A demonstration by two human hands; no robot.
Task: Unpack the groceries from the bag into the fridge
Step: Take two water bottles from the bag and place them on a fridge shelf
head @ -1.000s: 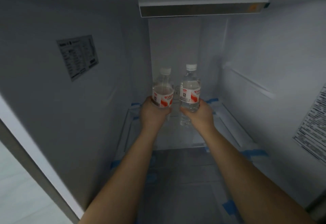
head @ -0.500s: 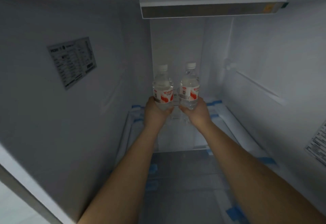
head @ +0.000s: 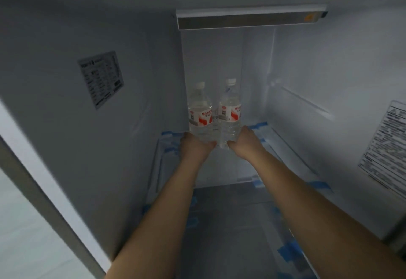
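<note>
left hand [head: 196, 146] and right hand [head: 246, 144] each grip one of two upright water bottles [head: 200, 113] inside fridge [head: 329, 69].

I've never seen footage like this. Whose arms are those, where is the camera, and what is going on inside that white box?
There is no machine here: the arms belong to a person who wears a wide-angle camera on the head, so you see what they see, looking forward and down. The white box is the inside of a fridge, with a light bar at the top and printed stickers on both side walls. The left hand grips the base of one water bottle, and the right hand grips a second bottle. Both bottles are upright, side by side, near the back wall, low over the shelf, which has blue tape along its edges. Whether they already rest on it is hard to tell.
</note>
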